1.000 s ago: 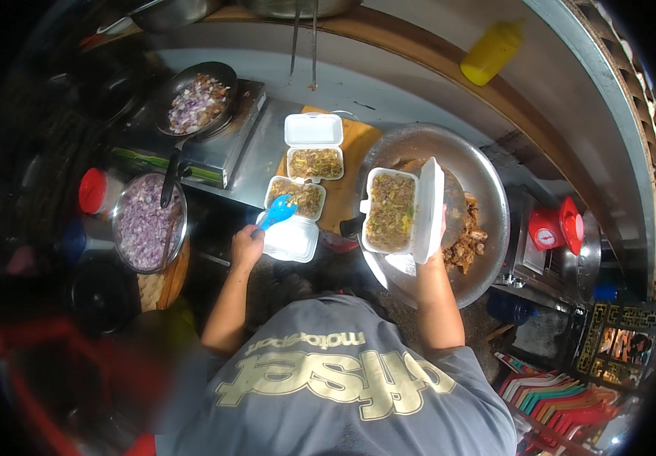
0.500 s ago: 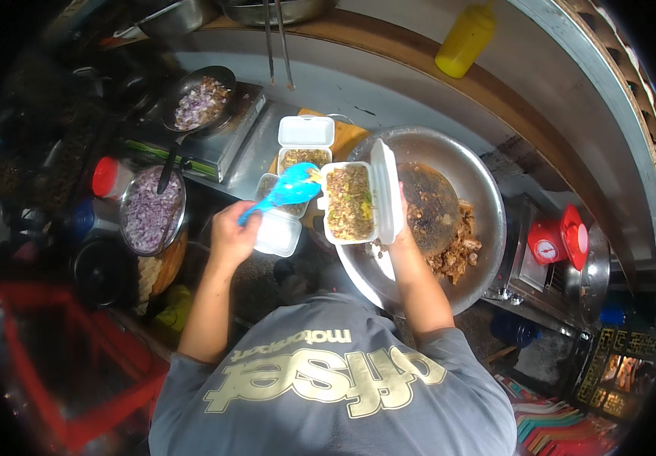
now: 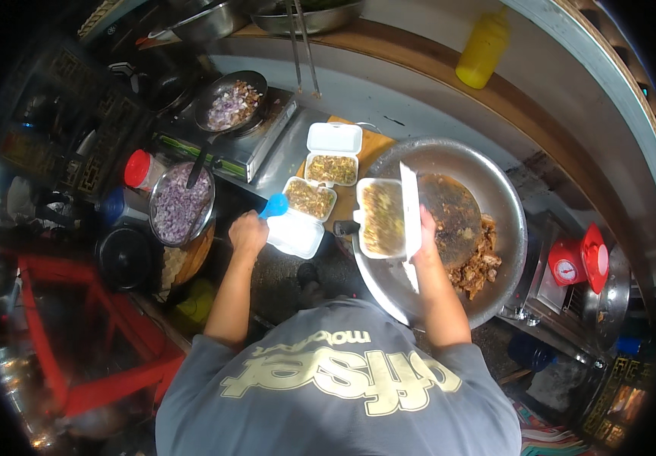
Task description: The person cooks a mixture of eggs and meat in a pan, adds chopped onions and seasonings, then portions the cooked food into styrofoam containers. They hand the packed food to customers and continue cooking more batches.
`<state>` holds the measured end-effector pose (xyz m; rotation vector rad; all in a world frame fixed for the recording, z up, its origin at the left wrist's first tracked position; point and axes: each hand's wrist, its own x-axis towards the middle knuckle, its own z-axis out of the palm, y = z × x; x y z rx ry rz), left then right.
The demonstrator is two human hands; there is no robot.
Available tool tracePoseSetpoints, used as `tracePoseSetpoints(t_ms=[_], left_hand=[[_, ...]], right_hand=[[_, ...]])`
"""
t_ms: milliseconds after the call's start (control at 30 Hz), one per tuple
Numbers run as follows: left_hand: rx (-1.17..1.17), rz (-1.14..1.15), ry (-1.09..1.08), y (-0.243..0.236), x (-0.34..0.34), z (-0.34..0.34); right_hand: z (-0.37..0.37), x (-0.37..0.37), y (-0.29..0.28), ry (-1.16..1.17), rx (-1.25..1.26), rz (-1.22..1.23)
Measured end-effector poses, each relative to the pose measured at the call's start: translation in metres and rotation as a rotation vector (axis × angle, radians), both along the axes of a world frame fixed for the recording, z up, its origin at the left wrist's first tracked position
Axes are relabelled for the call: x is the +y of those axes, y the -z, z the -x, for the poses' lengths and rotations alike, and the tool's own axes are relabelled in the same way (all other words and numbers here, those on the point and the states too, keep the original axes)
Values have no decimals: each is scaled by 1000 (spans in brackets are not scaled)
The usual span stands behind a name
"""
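Note:
My left hand (image 3: 247,235) is closed on a bright blue spoon (image 3: 275,206), whose head is beside an open white foam box (image 3: 310,199) of chopped, yellow-flecked food. Another filled, open box (image 3: 330,167) lies behind it on a wooden board (image 3: 373,139). My right hand (image 3: 426,237) grips a third foam box (image 3: 380,216), lid upright, above a wide steel bowl (image 3: 504,209). In that bowl are a dark round object (image 3: 451,204) and browned meat pieces (image 3: 477,267).
A frying pan (image 3: 220,114) with onion sits on a stove (image 3: 267,140). A bowl of chopped onion (image 3: 180,207), red-lidded jar (image 3: 140,169) and red frame (image 3: 54,334) are left. A yellow squeeze bottle (image 3: 481,49) is on the shelf; a red scale (image 3: 579,258) stands right.
The blue spoon swung toward the held box half a second ago and is now back left by the boxes on the board. The held box came leftward, then moved back right.

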<state>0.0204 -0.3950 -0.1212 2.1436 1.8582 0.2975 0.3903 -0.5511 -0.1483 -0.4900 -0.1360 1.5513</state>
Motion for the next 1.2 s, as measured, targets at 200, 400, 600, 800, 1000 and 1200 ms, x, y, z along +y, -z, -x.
tracePoseSetpoints(t_ms=[200,400,600,800,1000,1200], left_hand=[[-125,59,219,68,21,-10],[-34,59,207,71,47,4],[-84,102,370,68,58,4],[168,88,518,17,60,-24],[-471,-50,826,-49,8,-96],[-76,186,1030,23,-107,-270]], right_hand=[[-25,-71,11,121,-338,120],[-2,-130,-19,301,-229,105],[42,-163,-56,536,-228,41],[67,-198,-72,734,-275,10],[48,-251,-49,785,-360,97],[-36,-225,-27,723,-396,468]])
